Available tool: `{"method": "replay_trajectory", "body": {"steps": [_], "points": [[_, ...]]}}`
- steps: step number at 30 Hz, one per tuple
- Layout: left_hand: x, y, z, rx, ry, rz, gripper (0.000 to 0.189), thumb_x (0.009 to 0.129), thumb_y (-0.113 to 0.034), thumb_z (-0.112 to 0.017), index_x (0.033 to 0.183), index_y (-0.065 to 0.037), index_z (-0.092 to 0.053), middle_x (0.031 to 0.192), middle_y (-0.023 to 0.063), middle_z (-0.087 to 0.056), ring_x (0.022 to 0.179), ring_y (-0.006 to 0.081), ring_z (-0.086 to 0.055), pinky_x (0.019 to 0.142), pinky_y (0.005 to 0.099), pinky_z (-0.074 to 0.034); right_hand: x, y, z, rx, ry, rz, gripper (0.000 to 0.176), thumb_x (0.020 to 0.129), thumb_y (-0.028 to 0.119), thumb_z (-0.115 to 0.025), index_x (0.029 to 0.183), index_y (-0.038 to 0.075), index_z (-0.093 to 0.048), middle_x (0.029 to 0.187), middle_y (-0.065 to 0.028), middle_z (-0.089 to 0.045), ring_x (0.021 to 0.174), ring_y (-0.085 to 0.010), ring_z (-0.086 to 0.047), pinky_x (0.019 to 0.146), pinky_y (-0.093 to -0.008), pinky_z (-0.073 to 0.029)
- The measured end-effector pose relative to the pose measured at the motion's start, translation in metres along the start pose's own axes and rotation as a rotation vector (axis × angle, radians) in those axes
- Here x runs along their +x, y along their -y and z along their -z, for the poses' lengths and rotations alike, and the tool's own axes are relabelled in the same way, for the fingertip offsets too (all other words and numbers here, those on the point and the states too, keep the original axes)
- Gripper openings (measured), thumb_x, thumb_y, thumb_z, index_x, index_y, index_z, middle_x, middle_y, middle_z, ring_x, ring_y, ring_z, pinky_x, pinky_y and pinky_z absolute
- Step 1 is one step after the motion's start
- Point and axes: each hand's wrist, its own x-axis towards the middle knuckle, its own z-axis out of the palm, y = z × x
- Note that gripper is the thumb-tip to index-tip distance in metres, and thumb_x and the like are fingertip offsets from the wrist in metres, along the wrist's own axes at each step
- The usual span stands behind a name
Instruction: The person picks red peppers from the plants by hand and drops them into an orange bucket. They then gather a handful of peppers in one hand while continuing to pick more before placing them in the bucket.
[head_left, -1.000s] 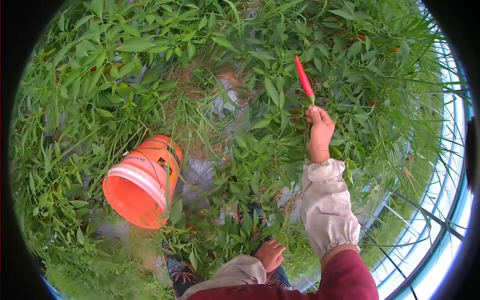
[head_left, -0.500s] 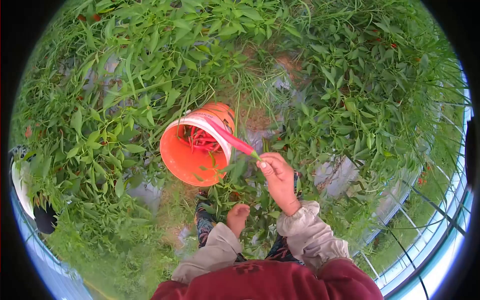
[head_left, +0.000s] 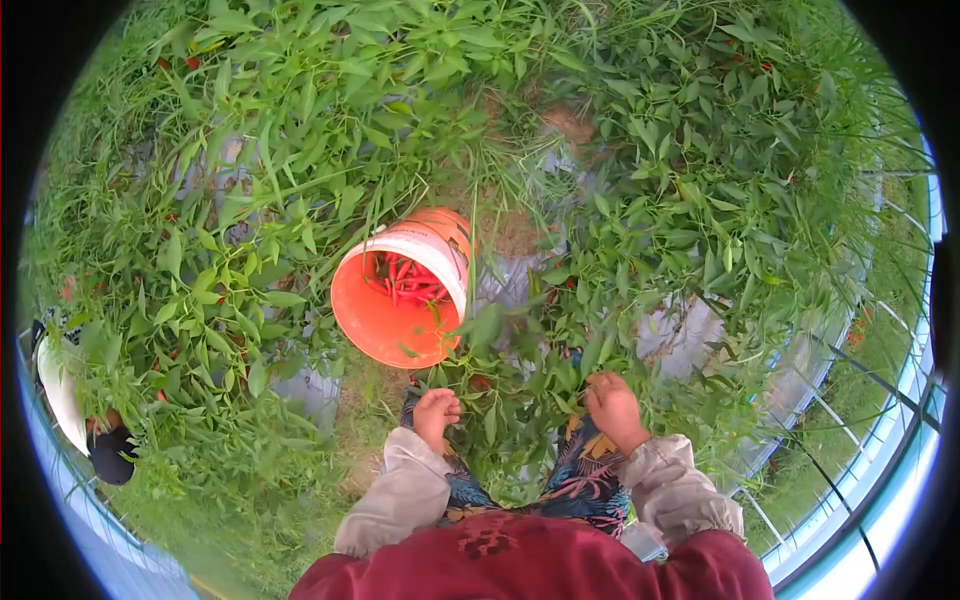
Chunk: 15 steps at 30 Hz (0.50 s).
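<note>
An orange bucket point(head_left: 385, 325) with a white rim leans among the green plants, its mouth toward me. Several red chili peppers point(head_left: 412, 280) lie inside it. My left hand point(head_left: 437, 415) is just below the bucket, fingers curled, with nothing visible in them. To the right, over the leaves, my right hand point(head_left: 614, 410) is closed too, its fingers bent inward and no pepper showing. Neither hand touches the bucket.
Leafy pepper plants point(head_left: 680, 180) and long grass surround the bucket, with patches of grey plastic sheet point(head_left: 680, 335) between them. Another person point(head_left: 65, 395) in a dark cap bends at the far left. A wire-and-tube frame point(head_left: 850, 430) curves along the right.
The red pepper has left my right hand, which has moved down and right. My left hand has moved up and left, nearer the bucket. The view has shifted slightly.
</note>
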Motion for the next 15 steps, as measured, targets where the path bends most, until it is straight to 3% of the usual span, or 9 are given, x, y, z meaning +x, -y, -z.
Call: {"method": "replay_trajectory", "body": {"steps": [2, 6, 10, 13, 15], "points": [[0.003, -0.004, -0.010, 0.039, -0.067, -0.006, 0.009, 0.090, -0.011, -0.056, 0.097, -0.007, -0.060, 0.085, 0.0048, -0.063, 0.074, 0.0156, -0.061, 0.060, 0.0278, -0.049, -0.011, -0.036, -0.002, -0.124, 0.046, 0.112, 0.022, 0.079, 0.016, -0.060, 0.095, 0.003, -0.065, 0.098, -0.0124, -0.064, 0.093, -0.0318, -0.059, 0.083, -0.0422, -0.046], [-0.002, -0.010, -0.052, 0.138, -0.129, -0.080, 0.011, 0.089, -0.013, -0.056, 0.096, -0.007, -0.060, 0.083, 0.0058, -0.063, 0.073, 0.0157, -0.061, 0.061, 0.0277, -0.049, -0.012, -0.076, 0.016, -0.109, 0.082, 0.116, 0.020, 0.076, 0.021, -0.062, 0.090, 0.006, -0.066, 0.095, -0.0101, -0.063, 0.093, -0.0269, -0.057, 0.090, -0.0413, -0.041], [-0.027, -0.020, -0.149, 0.279, -0.098, -0.051, 0.011, 0.090, -0.013, -0.056, 0.098, -0.007, -0.060, 0.085, 0.0063, -0.064, 0.074, 0.0154, -0.061, 0.062, 0.0281, -0.050, -0.002, -0.106, 0.040, 0.002, -0.185, 0.155, 0.019, 0.077, 0.021, -0.061, 0.087, 0.006, -0.065, 0.090, -0.0096, -0.062, 0.092, -0.0271, -0.057, 0.089, -0.0414, -0.040], [-0.067, -0.031, -0.242, 0.321, 0.058, -0.139, 0.011, 0.091, -0.012, -0.055, 0.099, -0.006, -0.060, 0.087, 0.0068, -0.064, 0.075, 0.0154, -0.062, 0.065, 0.0278, -0.050, -0.007, -0.121, 0.059, 0.020, -0.128, 0.262, 0.017, 0.078, 0.020, -0.059, 0.085, 0.005, -0.064, 0.087, -0.0094, -0.062, 0.090, -0.0276, -0.057, 0.087, -0.0409, -0.040], [-0.097, -0.040, -0.303, 0.329, 0.138, -0.161, 0.011, 0.091, -0.011, -0.055, 0.100, -0.005, -0.060, 0.088, 0.0071, -0.064, 0.076, 0.0156, -0.062, 0.066, 0.0275, -0.050, -0.013, -0.131, 0.058, 0.021, -0.045, 0.154, 0.016, 0.078, 0.020, -0.059, 0.082, 0.005, -0.063, 0.091, -0.0107, -0.063, 0.091, -0.0297, -0.057, 0.086, -0.0428, -0.042]]}}
